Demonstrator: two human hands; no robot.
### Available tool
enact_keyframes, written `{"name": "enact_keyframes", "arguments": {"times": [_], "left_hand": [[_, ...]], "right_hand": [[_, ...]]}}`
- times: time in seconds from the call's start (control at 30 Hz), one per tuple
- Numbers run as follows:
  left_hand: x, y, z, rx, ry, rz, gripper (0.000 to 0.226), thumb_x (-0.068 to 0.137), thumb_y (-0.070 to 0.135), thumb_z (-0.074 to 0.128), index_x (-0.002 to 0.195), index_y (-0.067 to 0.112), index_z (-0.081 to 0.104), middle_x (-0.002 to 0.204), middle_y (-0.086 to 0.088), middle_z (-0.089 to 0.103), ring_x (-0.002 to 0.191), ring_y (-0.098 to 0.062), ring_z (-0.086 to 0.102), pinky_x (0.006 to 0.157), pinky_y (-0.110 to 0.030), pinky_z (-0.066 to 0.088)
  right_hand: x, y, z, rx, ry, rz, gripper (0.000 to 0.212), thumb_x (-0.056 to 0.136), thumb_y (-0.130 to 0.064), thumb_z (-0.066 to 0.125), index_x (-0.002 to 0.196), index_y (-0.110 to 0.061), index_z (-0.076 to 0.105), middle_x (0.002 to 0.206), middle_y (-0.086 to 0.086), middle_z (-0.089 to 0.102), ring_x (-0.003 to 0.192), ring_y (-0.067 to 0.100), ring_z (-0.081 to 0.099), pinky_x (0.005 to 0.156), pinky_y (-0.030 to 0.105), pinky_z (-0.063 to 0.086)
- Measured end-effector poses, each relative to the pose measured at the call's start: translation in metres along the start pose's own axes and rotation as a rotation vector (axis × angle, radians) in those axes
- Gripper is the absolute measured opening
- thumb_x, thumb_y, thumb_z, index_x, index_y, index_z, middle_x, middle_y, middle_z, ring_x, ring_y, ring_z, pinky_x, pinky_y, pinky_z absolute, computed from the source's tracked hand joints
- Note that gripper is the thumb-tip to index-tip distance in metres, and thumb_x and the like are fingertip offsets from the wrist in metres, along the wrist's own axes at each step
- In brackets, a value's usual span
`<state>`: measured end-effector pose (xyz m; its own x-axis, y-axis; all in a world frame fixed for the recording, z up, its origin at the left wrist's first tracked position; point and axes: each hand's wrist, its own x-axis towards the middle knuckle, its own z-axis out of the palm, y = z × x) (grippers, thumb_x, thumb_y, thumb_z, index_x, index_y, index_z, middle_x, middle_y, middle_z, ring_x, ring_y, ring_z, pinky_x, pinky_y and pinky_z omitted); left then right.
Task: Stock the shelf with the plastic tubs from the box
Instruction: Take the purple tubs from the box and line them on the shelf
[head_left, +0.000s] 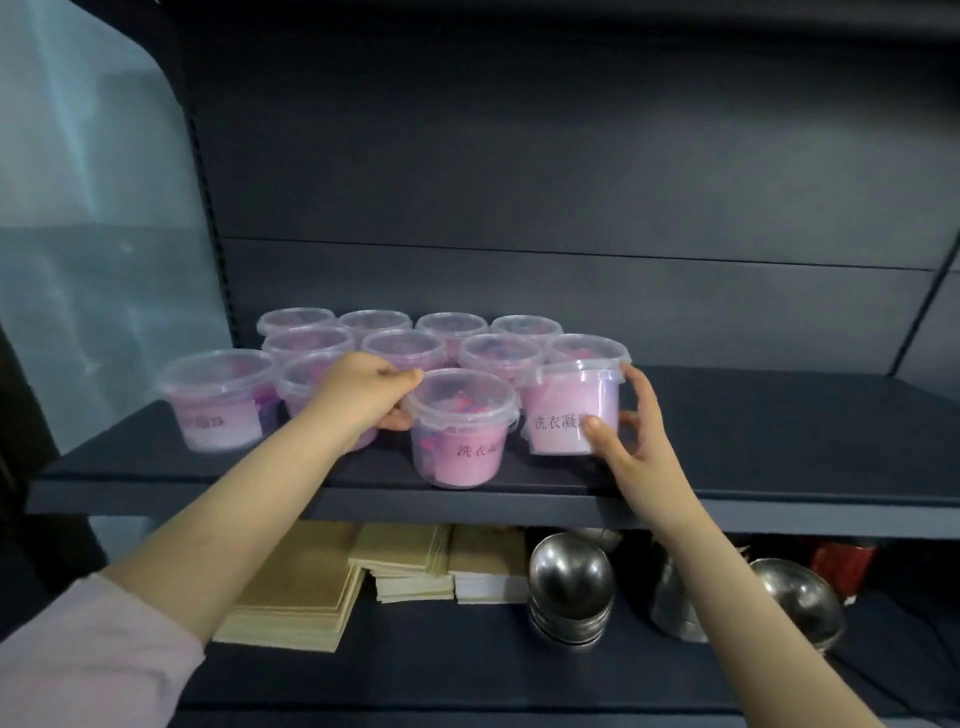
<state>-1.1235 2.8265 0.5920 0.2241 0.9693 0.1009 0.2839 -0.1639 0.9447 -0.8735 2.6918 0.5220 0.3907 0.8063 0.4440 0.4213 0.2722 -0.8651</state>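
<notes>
Front tub (460, 434) in left grip (359, 395); right grip (631, 441) clasps neighbouring tub (566, 400), covering label (558, 423).

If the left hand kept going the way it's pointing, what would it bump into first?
The front tub. The left hand points to the right, and its thumb and fingers already pinch that tub near the rim. Beyond it would probably come the right tub, held by the right hand.

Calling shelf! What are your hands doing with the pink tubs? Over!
Left hand grips middle front tub. Right hand grips right front tub. Both tubs at shelf front, more tubs behind. Nothing in the way.
</notes>
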Motion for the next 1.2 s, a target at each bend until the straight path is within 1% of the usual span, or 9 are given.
{"name": "enact_keyframes", "arguments": {"times": [0.17,0.23,0.33,0.47,0.6,0.73,0.87,1.0,1.2], "left_hand": [[0.007,-0.004,-0.009,0.012,-0.071,0.063,0.021,0.090,0.020,0.064,0.103,0.004,0.064,0.084,-0.013,0.069,0.064,-0.019,0.070,0.059,-0.029,0.058],[0.005,-0.006,-0.013,0.314,0.003,0.267,0.031,0.089,0.030,0.063,0.112,0.009,0.061,0.088,-0.007,0.071,0.076,-0.022,0.069,0.070,-0.033,0.055],[-0.008,-0.003,-0.021,0.673,0.148,0.657,0.038,0.087,0.053,0.051,0.112,0.026,0.061,0.107,0.001,0.067,0.094,-0.024,0.062,0.070,-0.032,0.048],[-0.020,-0.004,-0.012,0.759,-0.230,0.831,0.059,0.079,0.071,0.037,0.118,0.034,0.060,0.125,0.013,0.060,0.117,-0.015,0.050,0.095,-0.034,0.040],[-0.017,-0.015,-0.007,0.871,-0.162,0.921,0.058,0.078,0.069,0.038,0.117,0.031,0.058,0.124,0.012,0.060,0.114,-0.016,0.053,0.096,-0.035,0.038],[-0.008,-0.019,-0.015,0.835,-0.102,0.982,0.045,0.080,0.060,0.050,0.107,0.026,0.061,0.112,0.010,0.066,0.103,-0.019,0.061,0.091,-0.034,0.041],[-0.001,-0.028,-0.020,0.836,-0.095,0.989,0.040,0.083,0.050,0.059,0.115,0.025,0.061,0.119,0.008,0.065,0.111,-0.018,0.059,0.093,-0.031,0.042],[0.008,-0.038,-0.015,0.814,-0.048,0.973,0.041,0.087,0.044,0.060,0.122,0.024,0.060,0.125,0.006,0.062,0.119,-0.017,0.055,0.100,-0.032,0.037],[0.022,-0.057,-0.001,0.942,0.315,1.185,0.032,0.092,0.038,0.053,0.112,0.018,0.068,0.113,0.002,0.069,0.103,-0.022,0.062,0.101,-0.045,0.039]], "right_hand": [[0.000,0.002,-0.002,-0.023,-0.008,0.043,0.072,0.079,-0.055,0.065,0.138,-0.056,0.023,0.125,-0.003,0.061,0.111,0.009,0.062,0.095,0.032,0.048],[0.000,0.003,-0.003,-0.006,-0.016,0.058,0.070,0.082,-0.049,0.065,0.137,-0.055,0.023,0.123,-0.002,0.065,0.110,0.009,0.064,0.095,0.033,0.048],[0.000,0.004,-0.004,0.009,-0.038,0.071,0.067,0.085,-0.043,0.064,0.136,-0.057,0.023,0.123,-0.005,0.067,0.112,0.012,0.063,0.097,0.036,0.045],[0.000,0.002,-0.005,0.022,-0.089,0.089,0.068,0.087,-0.031,0.063,0.142,-0.045,0.024,0.130,-0.007,0.062,0.119,0.007,0.058,0.092,0.020,0.049],[-0.002,0.000,-0.001,0.019,-0.042,0.113,0.070,0.078,-0.037,0.070,0.138,-0.037,0.034,0.126,-0.007,0.064,0.114,0.001,0.060,0.082,0.008,0.048],[0.001,0.002,0.002,0.025,0.018,0.128,0.065,0.075,-0.048,0.071,0.131,-0.036,0.038,0.120,-0.003,0.067,0.109,0.003,0.063,0.079,0.009,0.049],[0.011,0.000,0.005,0.101,0.044,0.168,0.062,0.072,-0.054,0.070,0.122,-0.037,0.038,0.120,-0.001,0.067,0.105,0.004,0.065,0.079,0.018,0.051],[0.023,-0.003,0.010,0.115,0.052,0.154,0.069,0.071,-0.053,0.072,0.129,-0.038,0.038,0.112,-0.001,0.068,0.103,0.008,0.066,0.080,0.019,0.051],[0.025,0.005,0.011,0.118,0.067,0.125,0.062,0.071,-0.052,0.076,0.124,-0.040,0.046,0.115,-0.001,0.063,0.101,0.006,0.065,0.077,0.019,0.052]]}}
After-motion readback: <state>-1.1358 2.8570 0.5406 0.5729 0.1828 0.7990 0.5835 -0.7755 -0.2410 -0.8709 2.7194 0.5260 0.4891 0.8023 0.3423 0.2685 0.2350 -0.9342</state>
